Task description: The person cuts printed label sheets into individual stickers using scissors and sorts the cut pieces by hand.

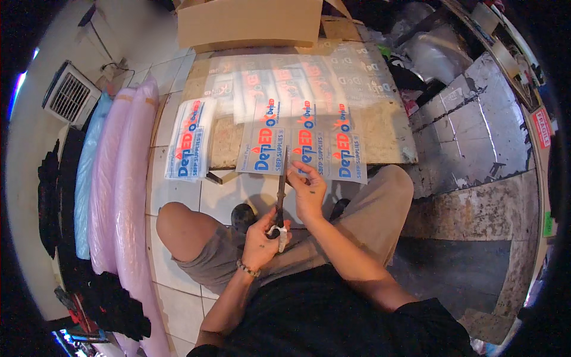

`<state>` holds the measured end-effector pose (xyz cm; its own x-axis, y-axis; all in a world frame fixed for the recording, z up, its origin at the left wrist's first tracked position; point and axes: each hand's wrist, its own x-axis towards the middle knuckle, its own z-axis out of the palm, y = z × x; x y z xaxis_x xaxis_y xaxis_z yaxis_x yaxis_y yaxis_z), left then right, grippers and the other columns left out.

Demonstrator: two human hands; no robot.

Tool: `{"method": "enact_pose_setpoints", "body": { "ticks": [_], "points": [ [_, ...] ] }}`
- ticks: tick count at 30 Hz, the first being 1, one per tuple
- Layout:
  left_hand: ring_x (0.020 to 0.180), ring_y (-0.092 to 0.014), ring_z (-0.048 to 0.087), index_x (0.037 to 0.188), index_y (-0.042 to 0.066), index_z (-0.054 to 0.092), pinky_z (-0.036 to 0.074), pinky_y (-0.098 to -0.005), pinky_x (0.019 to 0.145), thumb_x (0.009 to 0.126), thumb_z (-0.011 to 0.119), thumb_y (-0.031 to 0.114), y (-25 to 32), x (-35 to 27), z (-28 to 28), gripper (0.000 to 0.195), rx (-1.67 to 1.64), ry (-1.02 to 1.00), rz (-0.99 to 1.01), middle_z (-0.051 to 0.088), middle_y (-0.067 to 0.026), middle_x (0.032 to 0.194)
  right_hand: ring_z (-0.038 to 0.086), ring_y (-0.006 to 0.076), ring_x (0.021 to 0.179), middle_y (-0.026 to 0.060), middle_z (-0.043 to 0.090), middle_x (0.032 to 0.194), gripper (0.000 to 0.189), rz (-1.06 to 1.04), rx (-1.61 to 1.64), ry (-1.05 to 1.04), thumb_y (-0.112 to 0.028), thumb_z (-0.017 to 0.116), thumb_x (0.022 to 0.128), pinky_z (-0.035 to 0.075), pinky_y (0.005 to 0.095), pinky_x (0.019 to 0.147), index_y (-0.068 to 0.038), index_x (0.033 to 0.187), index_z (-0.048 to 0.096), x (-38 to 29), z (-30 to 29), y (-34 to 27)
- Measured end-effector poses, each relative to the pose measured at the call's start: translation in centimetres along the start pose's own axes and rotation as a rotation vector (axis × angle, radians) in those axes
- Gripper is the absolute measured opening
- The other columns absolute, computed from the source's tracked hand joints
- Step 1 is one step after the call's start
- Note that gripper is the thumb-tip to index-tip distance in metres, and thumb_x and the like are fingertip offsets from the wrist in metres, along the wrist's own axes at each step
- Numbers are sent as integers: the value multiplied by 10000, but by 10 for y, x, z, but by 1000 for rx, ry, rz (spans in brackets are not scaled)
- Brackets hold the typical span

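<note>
My left hand (263, 241) grips the handles of a pair of scissors (281, 192), whose long blades point away from me and reach the near edge of a printed translucent plastic sheet (267, 151). The fingers of my right hand (308, 185) are bent at the sheet's edge, just right of the blades, and pinch it. Repeated blue and red print runs across the sheet, which hangs over the near edge of a low wooden table (388, 129). Left of it, a stack of cut printed plastic pieces (189, 143) lies at the table's left corner.
A cardboard box (250, 24) stands at the table's far side. More printed film (357, 67) covers the table's far part. Long pink plastic-wrapped rolls (134, 178) and a blue one (91, 178) lie at left. Clear plastic bags (437, 53) are heaped at the far right.
</note>
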<state>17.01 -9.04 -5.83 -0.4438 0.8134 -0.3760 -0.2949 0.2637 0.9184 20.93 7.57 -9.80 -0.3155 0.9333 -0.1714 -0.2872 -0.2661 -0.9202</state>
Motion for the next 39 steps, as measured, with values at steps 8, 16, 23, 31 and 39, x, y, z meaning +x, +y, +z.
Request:
{"method": "enact_pose_setpoints", "body": {
  "ticks": [8, 16, 23, 31, 39],
  "points": [
    [868, -170, 721, 1557, -8, 328, 602, -278, 704, 865, 765, -10, -7, -5, -1, 818, 54, 10, 31, 723, -198, 1151, 667, 87, 759, 62, 714, 858, 284, 8, 65, -23, 12, 761, 880, 554, 253, 750, 2, 1149, 672, 3, -5, 6],
    [885, -131, 698, 1535, 4, 389, 604, -290, 725, 903, 725, 6, -2, 7, 2, 715, -108, 36, 15, 728, -151, 1128, 656, 84, 719, 70, 727, 900, 349, -51, -34, -32, -101, 775, 891, 512, 235, 632, -20, 1215, 675, -5, -5, -1],
    [915, -156, 705, 1528, -31, 378, 610, -300, 737, 923, 714, 29, 10, 14, 8, 695, -98, 53, 1, 720, -141, 1123, 661, 88, 717, 71, 727, 904, 357, -92, -168, -64, -90, 750, 908, 508, 236, 620, -9, 1245, 664, -5, -7, -18],
    [920, -131, 692, 1425, -84, 494, 613, -287, 720, 869, 793, 79, 32, 43, 17, 652, -106, 55, 121, 723, -87, 1088, 676, 99, 743, 63, 721, 923, 356, -154, -126, -129, -63, 731, 918, 521, 235, 641, 10, 1258, 658, -4, -20, -9],
    [927, -153, 694, 1427, -111, 461, 615, -284, 696, 851, 818, 99, 47, 77, 19, 709, -76, 13, 86, 702, -112, 1113, 686, 107, 778, 73, 717, 1007, 346, -129, -214, -132, -46, 722, 928, 528, 245, 646, -3, 1266, 661, -9, -23, -40]
  ]
}}
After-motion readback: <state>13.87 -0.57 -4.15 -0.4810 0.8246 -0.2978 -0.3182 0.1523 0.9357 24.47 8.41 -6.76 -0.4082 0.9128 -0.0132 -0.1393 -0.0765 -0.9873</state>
